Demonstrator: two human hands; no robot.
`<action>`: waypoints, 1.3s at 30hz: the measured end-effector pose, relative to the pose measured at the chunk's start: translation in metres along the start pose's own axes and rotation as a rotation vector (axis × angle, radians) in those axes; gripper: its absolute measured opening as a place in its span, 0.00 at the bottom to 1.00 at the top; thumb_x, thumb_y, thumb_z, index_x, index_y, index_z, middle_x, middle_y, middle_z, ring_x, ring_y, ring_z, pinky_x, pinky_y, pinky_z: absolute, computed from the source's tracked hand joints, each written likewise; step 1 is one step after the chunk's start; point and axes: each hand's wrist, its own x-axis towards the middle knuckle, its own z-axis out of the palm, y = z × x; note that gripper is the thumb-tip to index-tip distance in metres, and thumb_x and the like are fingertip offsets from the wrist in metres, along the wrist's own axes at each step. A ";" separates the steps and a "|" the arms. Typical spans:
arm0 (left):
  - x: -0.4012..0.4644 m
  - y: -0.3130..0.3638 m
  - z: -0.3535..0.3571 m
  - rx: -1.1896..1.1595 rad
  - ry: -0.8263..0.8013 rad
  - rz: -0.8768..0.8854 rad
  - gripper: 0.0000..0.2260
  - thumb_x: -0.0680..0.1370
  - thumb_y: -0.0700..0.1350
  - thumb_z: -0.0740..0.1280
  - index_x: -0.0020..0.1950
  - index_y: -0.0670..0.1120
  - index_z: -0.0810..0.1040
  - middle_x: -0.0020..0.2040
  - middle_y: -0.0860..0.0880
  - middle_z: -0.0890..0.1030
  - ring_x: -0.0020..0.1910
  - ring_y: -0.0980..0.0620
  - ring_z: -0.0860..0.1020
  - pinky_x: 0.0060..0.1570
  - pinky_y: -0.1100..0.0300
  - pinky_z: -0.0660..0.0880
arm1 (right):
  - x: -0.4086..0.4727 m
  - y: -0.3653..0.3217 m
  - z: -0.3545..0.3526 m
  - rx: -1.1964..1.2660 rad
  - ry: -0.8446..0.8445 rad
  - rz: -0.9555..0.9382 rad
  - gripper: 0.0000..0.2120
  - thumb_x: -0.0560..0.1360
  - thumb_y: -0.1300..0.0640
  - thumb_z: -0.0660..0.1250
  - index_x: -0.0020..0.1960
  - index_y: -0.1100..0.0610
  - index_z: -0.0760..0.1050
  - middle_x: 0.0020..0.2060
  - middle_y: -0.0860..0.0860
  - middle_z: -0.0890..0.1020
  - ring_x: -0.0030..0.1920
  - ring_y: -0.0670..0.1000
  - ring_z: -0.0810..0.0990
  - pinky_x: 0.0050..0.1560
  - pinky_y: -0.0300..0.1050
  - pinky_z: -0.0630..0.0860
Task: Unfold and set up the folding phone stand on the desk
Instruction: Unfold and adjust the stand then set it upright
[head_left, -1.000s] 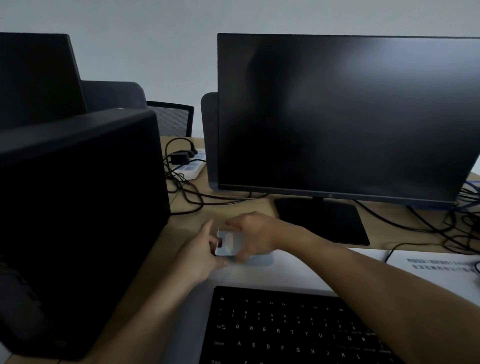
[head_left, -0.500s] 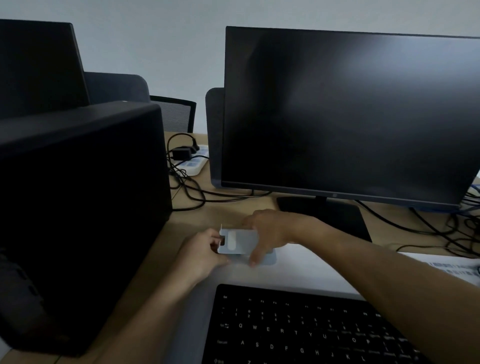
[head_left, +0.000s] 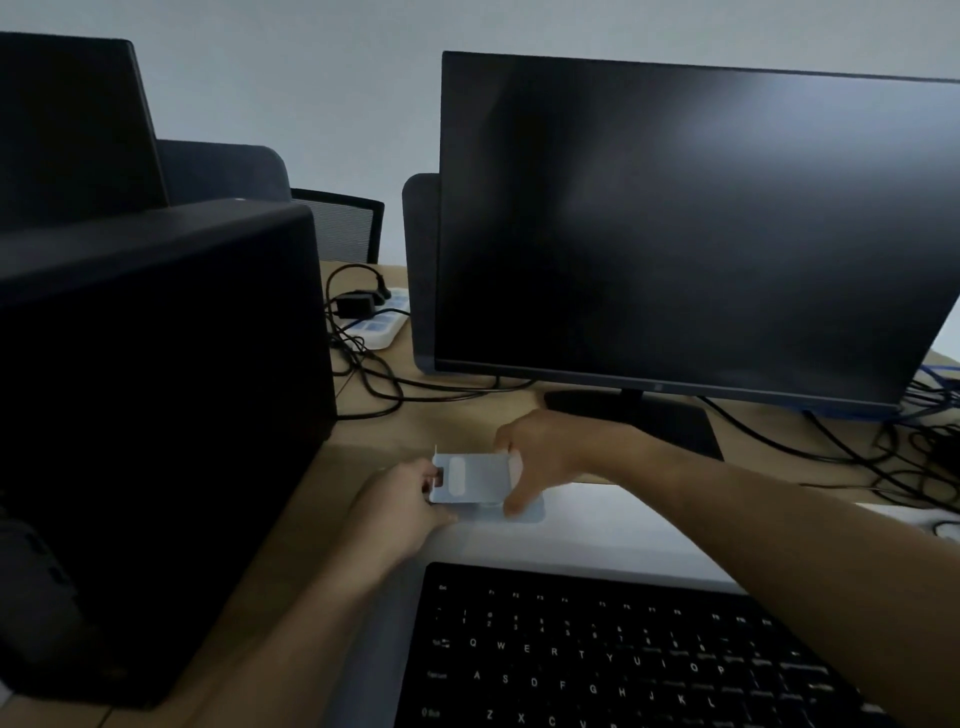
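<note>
The folding phone stand (head_left: 475, 480) is a small pale grey plate with a light oval pad, resting on its flat base at the far left corner of a white mat. Its upper plate is raised and tilted toward me. My left hand (head_left: 397, 501) pinches the plate's left edge. My right hand (head_left: 540, 454) grips the plate's right side, with the thumb pressing down on the base near its front edge. The hinge is hidden behind the plate.
A black keyboard (head_left: 613, 654) lies close to me on the white mat (head_left: 613, 525). A large dark monitor (head_left: 691, 223) stands behind on the wooden desk (head_left: 426, 421). A black computer case (head_left: 150, 415) fills the left. A power strip (head_left: 382, 322) and cables (head_left: 852, 447) lie at the back.
The stand's upper plate has swung up from nearly flat to a raised tilt. My left hand shifted from an extended finger to pinching the left edge; my right hand moved to the right side.
</note>
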 end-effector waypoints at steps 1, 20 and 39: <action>-0.001 0.001 0.000 -0.003 0.002 -0.005 0.19 0.65 0.48 0.77 0.55 0.54 0.79 0.37 0.64 0.76 0.37 0.68 0.72 0.34 0.68 0.67 | 0.000 0.001 0.002 0.021 -0.020 0.007 0.33 0.62 0.41 0.77 0.62 0.51 0.73 0.53 0.49 0.79 0.49 0.50 0.76 0.46 0.44 0.77; 0.003 0.008 0.002 0.061 -0.031 -0.054 0.17 0.62 0.53 0.77 0.49 0.50 0.83 0.44 0.52 0.86 0.47 0.51 0.82 0.49 0.53 0.78 | 0.016 -0.026 -0.012 0.105 0.137 -0.106 0.33 0.59 0.38 0.72 0.61 0.47 0.73 0.48 0.43 0.77 0.48 0.50 0.77 0.41 0.44 0.75; -0.004 0.018 0.007 0.127 -0.058 0.145 0.10 0.69 0.53 0.71 0.48 0.54 0.84 0.45 0.53 0.85 0.48 0.54 0.80 0.47 0.57 0.76 | -0.003 0.013 0.010 0.054 0.144 -0.099 0.28 0.63 0.45 0.75 0.61 0.50 0.73 0.48 0.45 0.76 0.45 0.47 0.75 0.36 0.39 0.70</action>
